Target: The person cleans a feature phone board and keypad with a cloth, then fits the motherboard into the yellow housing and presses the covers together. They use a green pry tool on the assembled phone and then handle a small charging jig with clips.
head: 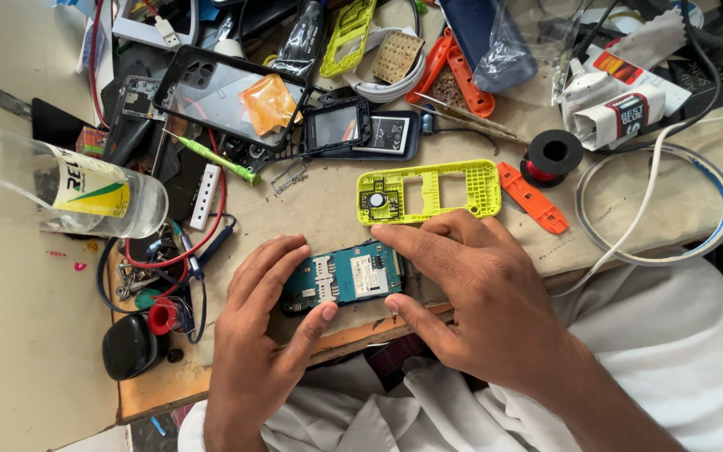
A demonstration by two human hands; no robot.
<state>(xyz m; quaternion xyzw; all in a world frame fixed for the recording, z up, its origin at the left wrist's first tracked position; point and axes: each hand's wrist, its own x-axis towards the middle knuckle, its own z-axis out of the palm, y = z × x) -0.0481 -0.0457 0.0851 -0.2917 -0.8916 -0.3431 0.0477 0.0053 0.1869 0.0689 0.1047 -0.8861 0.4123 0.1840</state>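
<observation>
Both your hands are pinching the teal phone circuit board (343, 278) at the bench's (328, 209) near edge: left hand (257, 335) gripping its left end, right hand (470, 293) gripping its right. Just beyond sits a lime-green phone frame (428, 192), with an orange plastic strip (532, 197) beside it and a clear bottle (52, 182) lying far left.

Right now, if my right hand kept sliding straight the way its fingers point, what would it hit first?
The right hand already touches the teal circuit board. Its fingers point left across it, so past the board they would likely meet the left hand fingertips.
</observation>
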